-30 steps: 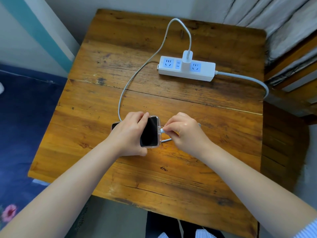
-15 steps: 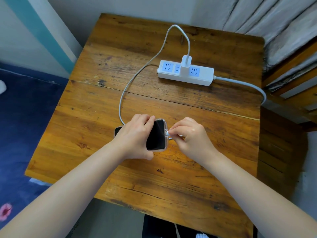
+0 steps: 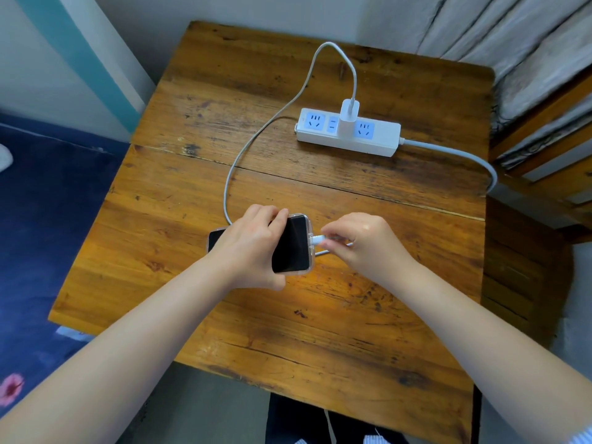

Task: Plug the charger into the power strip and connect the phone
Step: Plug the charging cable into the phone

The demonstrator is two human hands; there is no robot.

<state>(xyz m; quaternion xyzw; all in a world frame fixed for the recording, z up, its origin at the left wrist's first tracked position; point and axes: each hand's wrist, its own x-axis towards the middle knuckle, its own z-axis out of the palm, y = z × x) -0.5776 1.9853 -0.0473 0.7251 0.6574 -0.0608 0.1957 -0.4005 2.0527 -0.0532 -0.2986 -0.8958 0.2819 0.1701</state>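
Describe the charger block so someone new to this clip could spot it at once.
Start at the wooden table and find the white power strip lying toward its far right. The charger is the small white block standing upright in the strip's middle, between two blue sockets. Unlike them, it sticks up, with a thin white cable looping from its top.

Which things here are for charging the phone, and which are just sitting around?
For the job:
phone, held by the left hand
cable plug, pinched by the right hand
white cable
charger
power strip

Just there:
wooden table
blue rug
curtain
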